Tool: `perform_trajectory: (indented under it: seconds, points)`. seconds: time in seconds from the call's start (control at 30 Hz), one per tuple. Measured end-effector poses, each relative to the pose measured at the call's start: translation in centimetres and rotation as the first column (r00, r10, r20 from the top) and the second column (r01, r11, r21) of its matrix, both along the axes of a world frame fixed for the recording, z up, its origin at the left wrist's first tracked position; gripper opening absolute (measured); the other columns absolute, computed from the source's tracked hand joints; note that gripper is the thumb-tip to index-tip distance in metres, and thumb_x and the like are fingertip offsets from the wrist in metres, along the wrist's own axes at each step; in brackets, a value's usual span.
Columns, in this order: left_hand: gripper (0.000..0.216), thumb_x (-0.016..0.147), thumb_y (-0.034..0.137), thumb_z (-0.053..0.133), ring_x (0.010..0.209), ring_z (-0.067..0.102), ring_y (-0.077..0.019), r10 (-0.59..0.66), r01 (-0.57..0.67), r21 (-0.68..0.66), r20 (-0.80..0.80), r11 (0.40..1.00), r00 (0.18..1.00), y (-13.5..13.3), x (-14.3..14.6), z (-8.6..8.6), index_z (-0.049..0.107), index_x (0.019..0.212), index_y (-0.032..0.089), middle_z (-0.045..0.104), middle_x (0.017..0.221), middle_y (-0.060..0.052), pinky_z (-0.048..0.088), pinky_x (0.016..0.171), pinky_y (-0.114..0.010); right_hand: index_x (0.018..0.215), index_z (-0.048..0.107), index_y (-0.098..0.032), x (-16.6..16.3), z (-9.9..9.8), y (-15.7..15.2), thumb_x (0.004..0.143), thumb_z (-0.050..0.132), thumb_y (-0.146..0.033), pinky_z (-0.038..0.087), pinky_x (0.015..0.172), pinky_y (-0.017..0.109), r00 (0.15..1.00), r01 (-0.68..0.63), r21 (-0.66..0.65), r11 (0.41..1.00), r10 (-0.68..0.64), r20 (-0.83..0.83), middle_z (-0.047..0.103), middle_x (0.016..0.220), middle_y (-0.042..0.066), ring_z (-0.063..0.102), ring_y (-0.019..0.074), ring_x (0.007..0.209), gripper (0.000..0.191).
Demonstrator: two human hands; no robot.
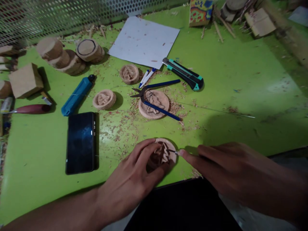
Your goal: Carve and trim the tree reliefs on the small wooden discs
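Observation:
My left hand (134, 178) wraps its fingers round a carved wooden disc (165, 153) at the near edge of the green table (228, 86), holding it flat. My right hand (223, 166) comes in from the right and pinches a thin carving tool (173, 151). The tool's tip rests on the relief cut into the disc. Most of the tool is hidden inside my fingers.
A black phone (80, 142) lies left of my left hand. Beyond are three other carved discs (154, 104), dividers with blue legs (156, 96), a teal utility knife (184, 73), a blue cutter (77, 95), paper (144, 41), stacked wood rounds (69, 56) and shavings.

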State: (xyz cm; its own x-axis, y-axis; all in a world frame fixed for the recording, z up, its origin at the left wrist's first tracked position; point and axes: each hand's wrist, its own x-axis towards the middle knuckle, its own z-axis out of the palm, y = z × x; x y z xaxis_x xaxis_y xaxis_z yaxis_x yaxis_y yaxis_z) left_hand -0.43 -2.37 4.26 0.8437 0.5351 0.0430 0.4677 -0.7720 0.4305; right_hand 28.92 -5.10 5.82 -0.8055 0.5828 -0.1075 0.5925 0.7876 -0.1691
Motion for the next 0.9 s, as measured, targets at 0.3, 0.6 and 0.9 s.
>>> perform_trajectory:
  seconds: [0.3, 0.6, 0.9]
  points:
    - [0.048, 0.100, 0.009, 0.056, 0.139, 0.044, -0.0397, 0.041, -0.041, 0.000, 0.016, 0.999, 0.999, -0.6, 0.1, -0.9, 0.057, 0.145, 0.025, 0.046, 0.142, -0.020, 0.057, 0.103, -0.061, 0.141, 0.045, -0.008, 0.0, -0.2, 0.2, 0.079, 0.043, 0.000, 0.052, 0.058, 0.041, 0.999, 0.018, -0.023, 1.000, -0.019, -0.044, 0.067, 0.115, 0.012, 0.068, 0.0292, 0.096, 0.063]
    - [0.054, 0.096, 0.005, 0.056, 0.135, 0.046, -0.0361, 0.102, -0.100, -0.026, 0.064, 0.995, 0.993, -0.8, 0.3, -0.7, 0.053, 0.147, 0.025, 0.043, 0.146, -0.019, 0.061, 0.096, -0.054, 0.144, 0.046, -0.009, 0.2, -0.5, -0.1, 0.084, 0.046, -0.002, 0.054, 0.060, 0.042, 0.997, 0.046, -0.024, 0.999, -0.047, -0.066, 0.065, 0.114, 0.011, 0.067, 0.0278, 0.091, 0.060]
    - [0.070, 0.087, 0.006, 0.061, 0.139, 0.042, -0.0395, 0.075, -0.074, -0.013, 0.024, 0.997, 0.997, -1.0, 0.2, -1.1, 0.049, 0.153, 0.028, 0.044, 0.146, -0.020, 0.058, 0.100, -0.061, 0.143, 0.046, -0.009, 0.3, -0.5, -0.2, 0.082, 0.043, 0.000, 0.055, 0.059, 0.041, 0.998, 0.029, -0.019, 0.999, -0.030, -0.051, 0.065, 0.112, 0.010, 0.067, 0.0267, 0.089, 0.061]
